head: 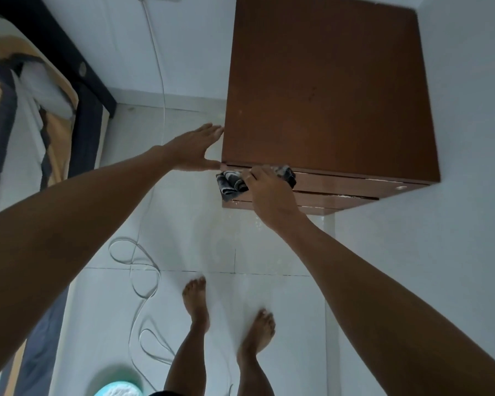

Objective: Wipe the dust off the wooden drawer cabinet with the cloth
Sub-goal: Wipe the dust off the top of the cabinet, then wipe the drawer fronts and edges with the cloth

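The brown wooden drawer cabinet (326,81) stands in the corner, seen from above, with its drawer fronts showing below the top's front edge. A dark crumpled cloth (230,182) with pale stripes lies against the upper drawer front near the cabinet's left front corner. My right hand (269,192) grips the cloth and holds it against the drawer front. With straight fingers, my left hand (196,148) lies flat against the cabinet's left side at the front corner.
A white cable (143,270) hangs down the wall and loops over the white tiled floor. A bed (26,110) with a dark frame fills the left. My bare feet (226,312) stand before the cabinet. A teal round object (117,387) sits at the bottom edge.
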